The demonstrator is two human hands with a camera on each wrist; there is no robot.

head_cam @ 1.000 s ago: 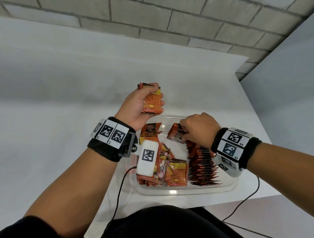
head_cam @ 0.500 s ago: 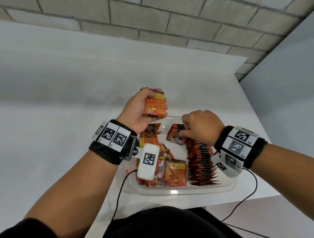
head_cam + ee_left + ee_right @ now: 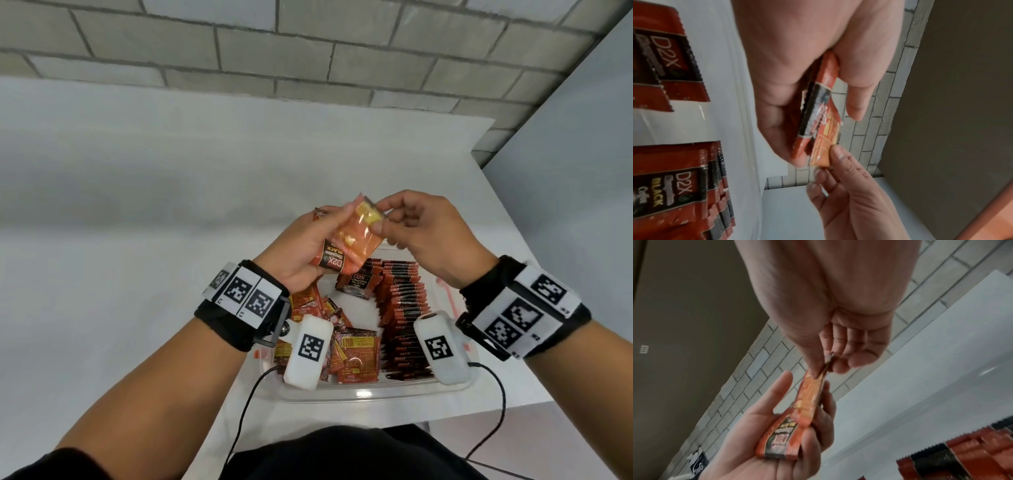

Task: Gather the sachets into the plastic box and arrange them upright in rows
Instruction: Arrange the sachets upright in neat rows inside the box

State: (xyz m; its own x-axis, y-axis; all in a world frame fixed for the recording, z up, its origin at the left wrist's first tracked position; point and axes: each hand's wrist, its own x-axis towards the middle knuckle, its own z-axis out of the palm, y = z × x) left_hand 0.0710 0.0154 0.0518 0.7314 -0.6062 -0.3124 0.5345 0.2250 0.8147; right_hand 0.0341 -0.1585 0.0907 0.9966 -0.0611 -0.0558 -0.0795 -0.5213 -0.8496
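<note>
Box [image 3: 373,390] on table [image 3: 137,240]: upright sachet row [image 3: 402,308] at R side, loose sachets [image 3: 356,356] L. Above box: L hand [image 3: 301,253] fingers grip stack [image 3: 346,250]; R hand [image 3: 431,236] fingers pinch top sachet [image 3: 368,214].

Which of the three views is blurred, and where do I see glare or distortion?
Head view: the sachet stack in the left hand is motion-blurred and washed out; a glare spot sits on the plastic box rim; wall lines bend. Left wrist view: the stack is smeared. Right wrist view: soft everywhere, the right hand blurred.
</note>
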